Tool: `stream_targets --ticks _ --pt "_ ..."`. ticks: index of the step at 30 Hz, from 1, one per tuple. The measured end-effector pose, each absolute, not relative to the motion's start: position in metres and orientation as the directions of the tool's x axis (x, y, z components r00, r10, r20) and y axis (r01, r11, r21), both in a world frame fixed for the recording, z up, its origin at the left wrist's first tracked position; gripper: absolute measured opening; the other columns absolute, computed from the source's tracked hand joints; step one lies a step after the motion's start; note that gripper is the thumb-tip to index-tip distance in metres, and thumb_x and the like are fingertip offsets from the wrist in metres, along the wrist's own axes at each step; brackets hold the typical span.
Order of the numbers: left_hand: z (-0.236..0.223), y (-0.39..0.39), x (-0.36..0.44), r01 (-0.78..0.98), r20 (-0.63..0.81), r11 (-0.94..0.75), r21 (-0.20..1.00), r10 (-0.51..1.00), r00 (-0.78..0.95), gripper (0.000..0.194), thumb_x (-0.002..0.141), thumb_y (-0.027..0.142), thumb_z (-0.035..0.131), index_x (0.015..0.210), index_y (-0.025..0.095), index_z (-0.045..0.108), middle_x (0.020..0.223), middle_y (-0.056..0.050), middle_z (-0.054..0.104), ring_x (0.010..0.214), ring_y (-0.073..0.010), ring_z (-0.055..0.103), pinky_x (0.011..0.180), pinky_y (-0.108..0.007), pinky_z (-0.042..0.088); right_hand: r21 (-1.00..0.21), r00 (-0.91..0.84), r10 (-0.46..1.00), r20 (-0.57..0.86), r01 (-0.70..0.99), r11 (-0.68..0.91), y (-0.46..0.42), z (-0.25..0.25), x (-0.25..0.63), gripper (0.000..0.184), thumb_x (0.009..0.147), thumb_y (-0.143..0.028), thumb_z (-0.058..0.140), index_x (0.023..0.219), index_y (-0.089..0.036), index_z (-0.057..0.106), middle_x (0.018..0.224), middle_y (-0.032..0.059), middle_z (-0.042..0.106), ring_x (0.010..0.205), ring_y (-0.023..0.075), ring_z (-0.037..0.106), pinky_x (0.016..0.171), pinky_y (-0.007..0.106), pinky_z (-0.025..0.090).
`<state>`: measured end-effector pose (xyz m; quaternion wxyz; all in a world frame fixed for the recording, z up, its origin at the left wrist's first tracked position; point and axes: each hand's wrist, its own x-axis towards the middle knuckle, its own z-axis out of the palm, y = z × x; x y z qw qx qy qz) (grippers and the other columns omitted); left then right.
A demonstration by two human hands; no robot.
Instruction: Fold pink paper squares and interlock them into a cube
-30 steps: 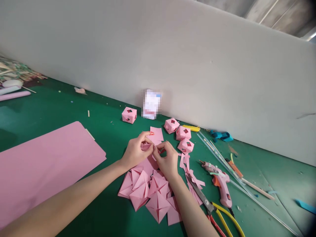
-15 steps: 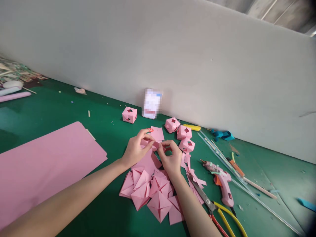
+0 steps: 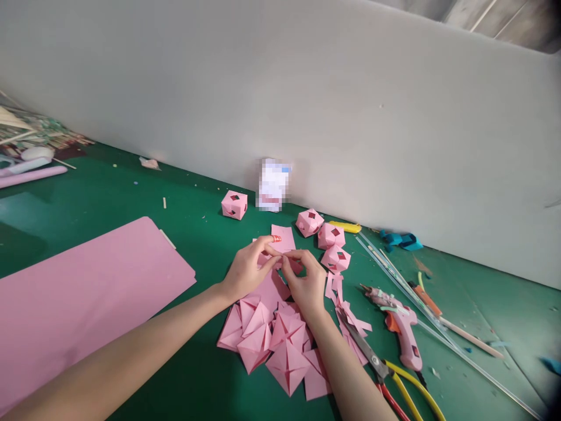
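Pink paper (image 3: 280, 259), held at a table (image 3: 193, 374)
It is pinched by left hand (image 3: 244, 268) and right hand (image 3: 309, 286) — folded squares (image 3: 288, 366) heaped nearer, boxes (image 3: 234, 206) set beyond, scissors (image 3: 371, 355) and glue gun (image 3: 407, 332) laid at right.

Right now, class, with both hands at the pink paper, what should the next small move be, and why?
Probably a firm squeeze where the fingertips meet: the left hand and right hand pinch the pink paper close together, so a crease could be pressed there, and the folded pieces nearby show sharp creases to match.
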<state>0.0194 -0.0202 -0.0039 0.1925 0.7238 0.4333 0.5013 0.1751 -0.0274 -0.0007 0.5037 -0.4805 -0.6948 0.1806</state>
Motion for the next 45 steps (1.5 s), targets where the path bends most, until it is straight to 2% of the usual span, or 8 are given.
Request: stream_targets --ticks 6,11,17,23,30,35,41,45 --pt "-0.005 -0.020 0.018 0.430 0.562 -0.529 0.732 0.825 0.060 0.020 0.089 0.020 0.059 0.109 0.022 0.053 0.082 0.000 0.070 0.084 -0.0166 0.070 0.090 -0.033 0.053 -0.779 0.145 0.865 0.481 0.523 0.346 -0.022 -0.008 0.179 0.010 0.084 -0.026 0.060 0.080 -0.020 0.067 0.076 0.0025 0.067 0.068 0.0169 0.061 0.066 0.030 0.050" --pt "-0.005 -0.015 0.015 0.384 0.511 -0.444 0.809 0.855 -0.087 0.027 0.087 0.022 0.061 0.113 0.021 0.052 0.083 0.000 0.069 0.079 -0.0155 0.069 0.078 -0.028 0.055 -0.901 0.375 0.869 0.323 0.402 0.161 -0.014 -0.011 0.185 0.015 0.083 -0.032 0.060 0.078 -0.018 0.063 0.074 0.0043 0.067 0.067 0.0184 0.063 0.062 0.031 0.050" --pt "-0.006 -0.013 0.015 0.325 0.437 -0.399 0.857 0.898 -0.047 0.035 0.084 0.022 0.063 0.117 0.021 0.050 0.086 -0.001 0.071 0.081 -0.0160 0.070 0.079 -0.029 0.055 -0.832 0.091 0.907 0.411 0.445 0.332 -0.018 -0.007 0.181 0.031 0.090 -0.038 0.059 0.114 -0.020 0.063 0.111 0.0107 0.069 0.098 0.0220 0.064 0.081 0.036 0.053" --pt "-0.004 -0.015 0.017 0.325 0.432 -0.411 0.852 0.902 0.007 0.038 0.081 0.019 0.064 0.116 0.022 0.050 0.083 0.000 0.071 0.082 -0.0164 0.070 0.081 -0.030 0.055 -0.811 -0.025 0.920 0.391 0.462 0.358 -0.021 -0.007 0.180 0.019 0.092 -0.037 0.058 0.086 -0.022 0.068 0.084 0.0036 0.071 0.078 0.0197 0.065 0.075 0.033 0.050" --pt "-0.005 -0.010 0.015 0.332 0.372 -0.322 0.887 0.923 -0.097 0.043 0.073 0.011 0.061 0.114 0.021 0.051 0.074 0.004 0.063 0.072 -0.0136 0.065 0.072 -0.026 0.053 -0.802 -0.004 0.916 0.401 0.482 0.353 -0.021 -0.007 0.180 0.016 0.092 -0.030 0.054 0.082 -0.021 0.063 0.080 0.0032 0.069 0.076 0.0193 0.063 0.073 0.032 0.049" --pt "-0.011 -0.002 0.010 0.189 0.268 -0.227 0.955 0.935 -0.231 0.039 0.076 0.015 0.061 0.113 0.021 0.050 0.072 0.006 0.058 0.069 -0.0120 0.063 0.066 -0.023 0.052 -0.918 0.203 0.930 0.306 0.323 0.231 -0.016 -0.008 0.184 0.024 0.090 -0.042 0.058 0.084 -0.019 0.062 0.077 0.0029 0.066 0.068 0.0171 0.060 0.063 0.030 0.049" --pt "-0.004 -0.009 0.014 0.114 0.256 -0.270 0.956 0.959 0.123 0.060 0.079 0.030 0.074 0.129 0.022 0.042 0.104 -0.006 0.068 0.092 -0.0166 0.067 0.079 -0.028 0.054 -0.982 0.205 0.961 0.185 0.017 0.186 -0.015 -0.009 0.184 0.035 0.084 -0.044 0.066 0.108 -0.020 0.063 0.085 0.0040 0.068 0.069 0.0167 0.062 0.057 0.028 0.054" --pt "-0.004 -0.009 0.014 0.085 0.206 -0.218 0.972 0.970 0.132 0.065 0.076 0.038 0.078 0.130 0.023 0.044 0.106 -0.006 0.068 0.090 -0.0172 0.068 0.078 -0.029 0.055 -0.983 0.093 0.995 0.043 -0.175 0.059 -0.015 -0.010 0.181 0.037 0.081 -0.043 0.071 0.110 -0.022 0.066 0.106 0.0067 0.071 0.084 0.0197 0.067 0.062 0.029 0.058"
